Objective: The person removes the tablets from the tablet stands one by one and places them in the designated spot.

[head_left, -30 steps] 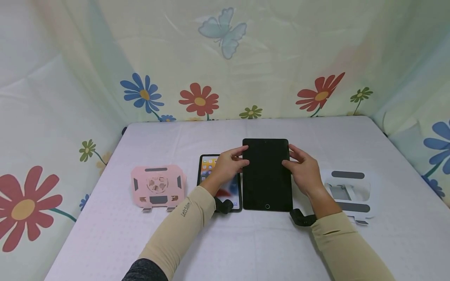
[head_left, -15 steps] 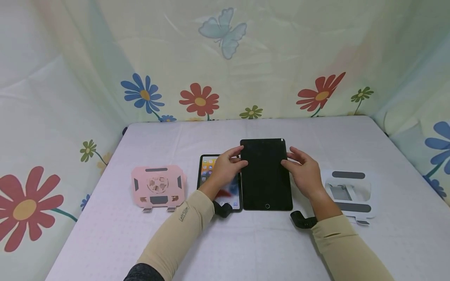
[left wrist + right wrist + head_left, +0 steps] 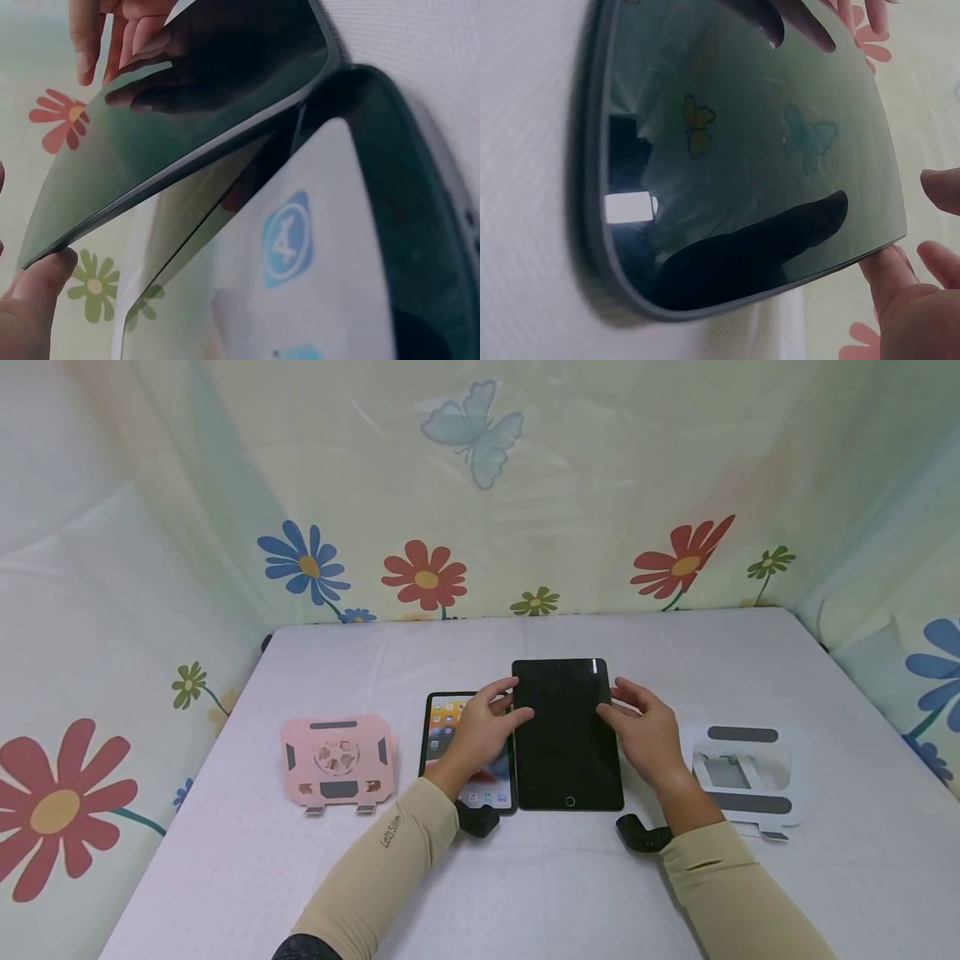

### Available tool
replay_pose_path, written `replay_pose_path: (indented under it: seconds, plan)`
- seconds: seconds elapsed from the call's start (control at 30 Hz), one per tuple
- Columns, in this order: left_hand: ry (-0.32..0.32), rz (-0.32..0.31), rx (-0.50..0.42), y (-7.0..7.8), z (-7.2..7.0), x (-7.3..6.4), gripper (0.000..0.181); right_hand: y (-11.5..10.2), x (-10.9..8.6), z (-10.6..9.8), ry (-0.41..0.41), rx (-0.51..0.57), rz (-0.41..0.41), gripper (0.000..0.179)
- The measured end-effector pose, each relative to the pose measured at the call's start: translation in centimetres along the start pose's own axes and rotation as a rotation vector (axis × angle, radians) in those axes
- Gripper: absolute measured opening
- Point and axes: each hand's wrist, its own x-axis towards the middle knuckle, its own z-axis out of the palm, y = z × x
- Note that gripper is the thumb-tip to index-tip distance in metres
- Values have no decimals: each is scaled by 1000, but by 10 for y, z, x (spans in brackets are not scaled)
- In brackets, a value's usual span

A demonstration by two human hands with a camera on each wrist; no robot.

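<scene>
A black tablet (image 3: pixel 566 743) with a round home button is held between both hands near its top. Its far end is lifted off the table, while the home-button end is low at the tabletop. My left hand (image 3: pixel 483 722) grips its left edge, the thumb over the screen side. My right hand (image 3: pixel 649 733) holds the right edge by thumb and fingers, with some fingertips apart from it. Under my left arm lies a second tablet (image 3: pixel 442 727), its screen lit with app icons; the left wrist view shows it (image 3: pixel 300 292) close up. The black tablet's screen (image 3: pixel 742 150) mirrors fingers.
A pink folding stand (image 3: pixel 300 743) with grey pads lies at left. At right is a white stand (image 3: pixel 776 821) with grey strips, partly behind my right wrist. Both rest on the white table (image 3: pixel 570 893). A flowered curtain (image 3: pixel 585 485) closes the back and sides.
The black tablet's top end has shifted slightly left and toward me. My hands have moved a little with it, and the stands and lit tablet have stayed put.
</scene>
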Motion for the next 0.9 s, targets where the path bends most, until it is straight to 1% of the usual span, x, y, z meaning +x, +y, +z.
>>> replay_pose_path:
  seconds: [0.1,0.23,0.5,0.7,0.9]
  plan:
    - [4,5,42,0,0,0,56,2,1,1,8,-8,0,60]
    - [9,29,109,2,0,1,56,3,1,2,10,-13,-17,60]
    - [1,19,161,1,0,0,61,6,0,3,-13,-17,-40,58]
    - [-2,33,166,1,1,-1,62,7,0,3,-28,-24,-34,59]
    - [-8,15,148,0,0,-3,64,9,0,5,-52,-25,-33,60]
